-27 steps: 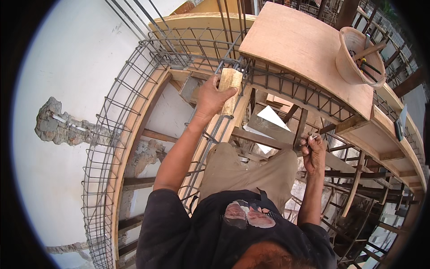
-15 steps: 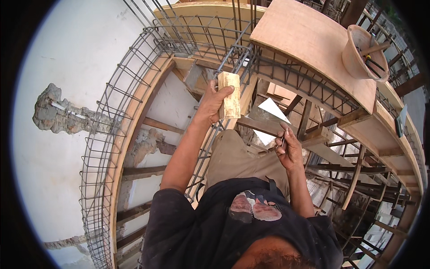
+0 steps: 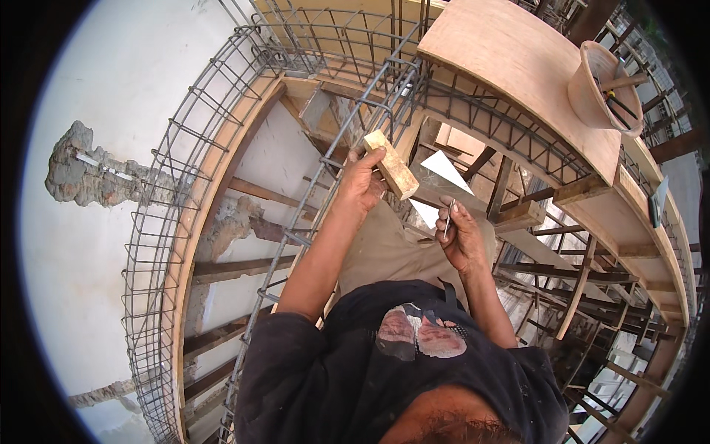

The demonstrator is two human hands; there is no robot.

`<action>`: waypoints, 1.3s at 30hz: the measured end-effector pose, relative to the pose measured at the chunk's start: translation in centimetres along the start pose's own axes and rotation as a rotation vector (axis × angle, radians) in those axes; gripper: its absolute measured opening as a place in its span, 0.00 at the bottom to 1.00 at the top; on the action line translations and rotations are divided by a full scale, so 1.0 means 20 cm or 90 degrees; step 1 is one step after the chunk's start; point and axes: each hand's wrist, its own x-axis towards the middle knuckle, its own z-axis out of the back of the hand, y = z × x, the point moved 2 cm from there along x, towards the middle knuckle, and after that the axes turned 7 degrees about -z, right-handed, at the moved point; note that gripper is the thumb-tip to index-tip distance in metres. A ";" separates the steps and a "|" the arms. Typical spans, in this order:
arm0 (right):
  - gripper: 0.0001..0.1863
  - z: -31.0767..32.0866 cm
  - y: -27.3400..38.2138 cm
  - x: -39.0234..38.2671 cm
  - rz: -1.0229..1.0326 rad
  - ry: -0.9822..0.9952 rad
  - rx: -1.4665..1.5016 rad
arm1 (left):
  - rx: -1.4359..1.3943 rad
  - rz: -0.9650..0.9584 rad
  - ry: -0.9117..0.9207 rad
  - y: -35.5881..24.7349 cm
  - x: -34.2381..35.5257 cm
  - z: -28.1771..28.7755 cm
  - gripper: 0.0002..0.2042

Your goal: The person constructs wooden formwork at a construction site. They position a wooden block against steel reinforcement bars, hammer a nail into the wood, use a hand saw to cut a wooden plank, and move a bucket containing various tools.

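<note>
My left hand [image 3: 364,177] is closed round a short block of pale wood [image 3: 393,166], held up over the rebar with its upper end tilted left. To its right, my right hand [image 3: 462,229] pinches a thin grey nail [image 3: 448,217] between thumb and fingers. The nail's tip points upward, and its lower part is hidden in the fingers. Between the hands and my trousers, white triangular patches [image 3: 447,172] show beyond a greyish board. The block and the nail are apart.
A curved rebar cage [image 3: 159,222] runs along the cracked white wall [image 3: 89,281] on the left. At the upper right, a plywood sheet [image 3: 510,66] bears a plastic bucket [image 3: 584,89] of tools. Timber props and beams [image 3: 580,288] stand below on the right.
The wooden block has gone from upright to tilted, its lower end swinging right toward my right hand. My right hand has moved slightly left, still holding the nail.
</note>
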 end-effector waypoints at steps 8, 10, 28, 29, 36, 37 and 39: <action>0.13 -0.02 -0.01 0.01 -0.009 0.001 0.020 | 0.064 -0.026 -0.074 0.00 -0.03 -0.06 0.39; 0.11 0.01 -0.01 0.01 -0.018 0.011 0.030 | 0.073 -0.017 -0.073 -0.01 -0.04 -0.08 0.39; 0.07 -0.12 0.07 -0.02 0.083 -0.045 -0.033 | 0.010 0.088 0.173 0.02 -0.04 -0.09 0.23; 0.07 -0.13 0.07 -0.02 0.074 -0.027 -0.023 | 0.011 0.083 0.158 0.02 -0.05 -0.10 0.23; 0.12 -0.16 -0.02 -0.02 0.154 -0.107 -0.233 | -0.118 0.100 0.149 0.09 -0.07 -0.11 0.22; 0.15 -0.20 -0.05 -0.01 0.241 -0.118 -0.355 | -0.104 0.053 0.116 0.11 -0.07 -0.10 0.22; 0.31 -0.23 -0.06 0.02 0.326 -0.139 -0.463 | -0.086 -0.057 0.103 0.14 -0.11 -0.14 0.25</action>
